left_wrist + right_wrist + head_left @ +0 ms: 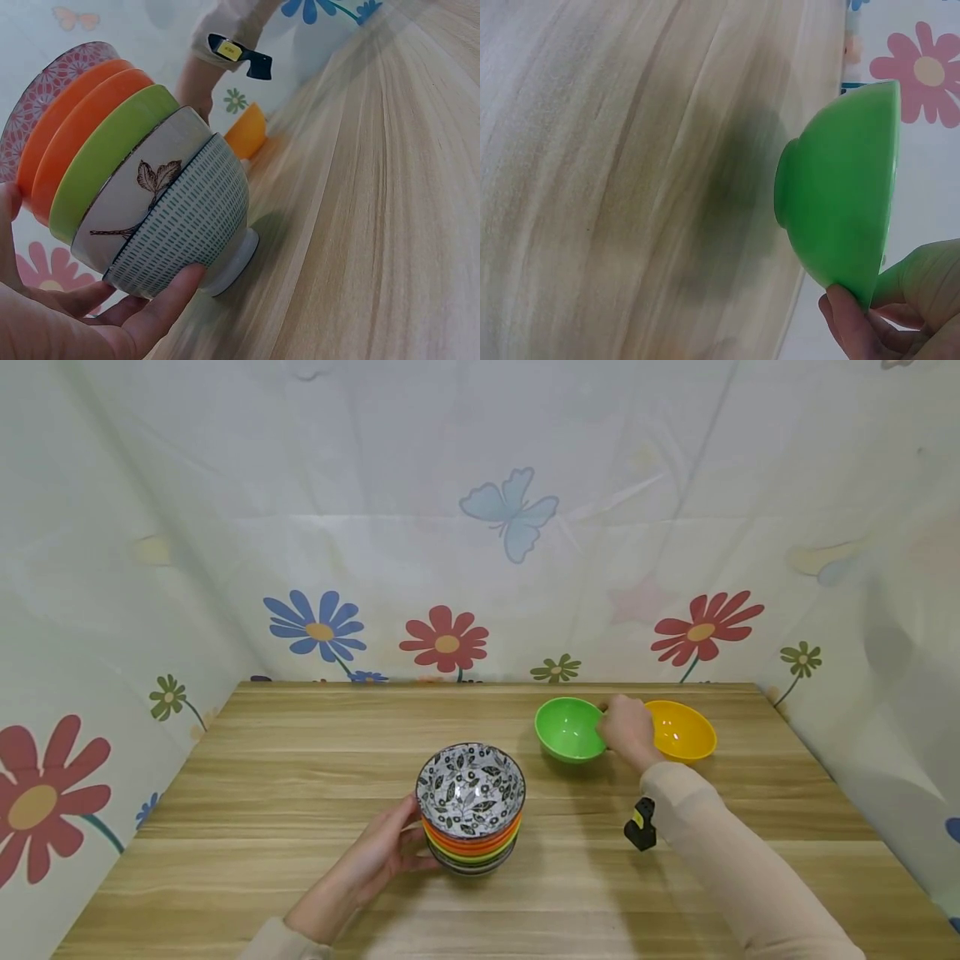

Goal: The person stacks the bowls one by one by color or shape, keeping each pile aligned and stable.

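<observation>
A stack of several nested bowls [471, 793] stands on the wooden table, with a grey leaf-patterned bowl on top and orange and lime-green ones below. My left hand [390, 843] holds the stack from its left side; the fingers [176, 296] lie against a lower bowl with teal dashes [187, 225]. Farther back and to the right, my right hand [628, 727] pinches the rim of a green bowl [566, 732]. In the right wrist view this bowl [844, 187] appears raised, its shadow falling on the table. Its opening faces up.
A yellow-orange bowl [684, 731] sits at the back right, partly behind the right hand. A black device [641, 825] is attached at the right wrist. Behind the wooden table [337, 735] hangs a floral sheet [375, 543].
</observation>
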The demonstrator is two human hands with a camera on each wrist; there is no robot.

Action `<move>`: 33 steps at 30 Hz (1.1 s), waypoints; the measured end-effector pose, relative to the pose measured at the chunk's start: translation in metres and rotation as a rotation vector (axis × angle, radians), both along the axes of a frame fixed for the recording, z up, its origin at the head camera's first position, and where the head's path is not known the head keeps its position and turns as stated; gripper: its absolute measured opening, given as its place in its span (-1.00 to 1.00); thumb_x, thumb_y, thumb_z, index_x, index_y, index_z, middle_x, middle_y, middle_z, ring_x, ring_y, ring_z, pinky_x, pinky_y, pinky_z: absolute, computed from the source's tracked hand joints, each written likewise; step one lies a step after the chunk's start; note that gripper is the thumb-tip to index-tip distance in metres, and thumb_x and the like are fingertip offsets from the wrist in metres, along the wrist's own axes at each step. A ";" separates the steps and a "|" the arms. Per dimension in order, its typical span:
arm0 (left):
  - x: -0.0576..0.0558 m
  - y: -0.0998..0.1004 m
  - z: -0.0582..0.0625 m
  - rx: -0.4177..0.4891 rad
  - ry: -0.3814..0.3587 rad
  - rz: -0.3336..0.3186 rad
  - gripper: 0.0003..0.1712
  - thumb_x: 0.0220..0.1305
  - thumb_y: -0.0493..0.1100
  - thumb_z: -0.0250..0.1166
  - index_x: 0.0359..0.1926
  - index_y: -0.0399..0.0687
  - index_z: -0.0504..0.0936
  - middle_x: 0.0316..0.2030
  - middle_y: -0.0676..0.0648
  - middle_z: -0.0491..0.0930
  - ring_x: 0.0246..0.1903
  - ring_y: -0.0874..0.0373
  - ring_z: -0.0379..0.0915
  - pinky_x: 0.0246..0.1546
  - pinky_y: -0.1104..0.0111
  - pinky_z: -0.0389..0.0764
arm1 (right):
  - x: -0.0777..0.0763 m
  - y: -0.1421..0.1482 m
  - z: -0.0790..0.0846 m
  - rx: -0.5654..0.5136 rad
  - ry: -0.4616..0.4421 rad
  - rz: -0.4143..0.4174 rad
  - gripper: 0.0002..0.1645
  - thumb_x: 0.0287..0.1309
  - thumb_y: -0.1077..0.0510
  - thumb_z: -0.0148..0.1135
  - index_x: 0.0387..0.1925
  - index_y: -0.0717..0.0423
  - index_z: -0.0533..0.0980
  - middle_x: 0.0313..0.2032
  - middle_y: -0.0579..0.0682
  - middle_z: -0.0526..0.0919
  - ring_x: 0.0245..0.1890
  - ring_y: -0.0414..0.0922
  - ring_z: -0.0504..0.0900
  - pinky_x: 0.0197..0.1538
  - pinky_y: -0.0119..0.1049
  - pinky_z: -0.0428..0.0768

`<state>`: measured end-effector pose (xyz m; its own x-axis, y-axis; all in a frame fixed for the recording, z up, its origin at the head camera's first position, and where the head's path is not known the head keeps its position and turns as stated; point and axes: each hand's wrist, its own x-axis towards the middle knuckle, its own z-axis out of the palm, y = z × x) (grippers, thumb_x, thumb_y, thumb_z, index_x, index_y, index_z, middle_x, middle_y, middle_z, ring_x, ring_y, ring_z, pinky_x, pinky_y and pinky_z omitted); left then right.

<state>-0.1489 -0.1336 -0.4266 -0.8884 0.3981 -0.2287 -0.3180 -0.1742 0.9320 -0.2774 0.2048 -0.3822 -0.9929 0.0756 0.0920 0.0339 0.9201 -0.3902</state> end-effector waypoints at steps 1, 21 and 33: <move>0.000 0.000 0.000 0.001 0.000 -0.001 -0.17 0.27 0.29 -0.03 0.30 -0.26 0.20 0.19 -0.24 0.31 0.04 0.02 0.42 -0.03 -0.03 0.51 | 0.000 0.000 0.001 0.008 0.004 0.005 -0.59 -0.04 0.39 -0.03 -0.10 0.36 0.55 -0.21 0.27 0.63 -0.40 0.02 0.55 -0.41 -0.28 0.53; 0.001 0.001 0.002 -0.010 -0.001 0.002 -0.16 0.25 0.31 -0.01 0.30 -0.23 0.21 0.18 -0.21 0.34 0.02 0.04 0.44 -0.03 -0.01 0.52 | 0.007 -0.024 0.035 0.078 0.086 0.117 -0.58 -0.01 0.38 -0.03 -0.12 0.22 0.61 -0.22 0.18 0.67 -0.56 -0.10 0.48 -0.64 -0.42 0.35; 0.001 0.001 0.002 -0.007 0.003 -0.003 -0.17 0.26 0.30 -0.02 0.30 -0.25 0.21 0.17 -0.20 0.35 0.03 0.03 0.43 -0.03 -0.01 0.52 | 0.010 -0.035 0.051 0.100 0.156 0.167 -0.65 0.01 0.36 0.03 -0.18 0.22 0.63 -0.29 0.18 0.68 -0.56 -0.07 0.50 -0.70 -0.41 0.36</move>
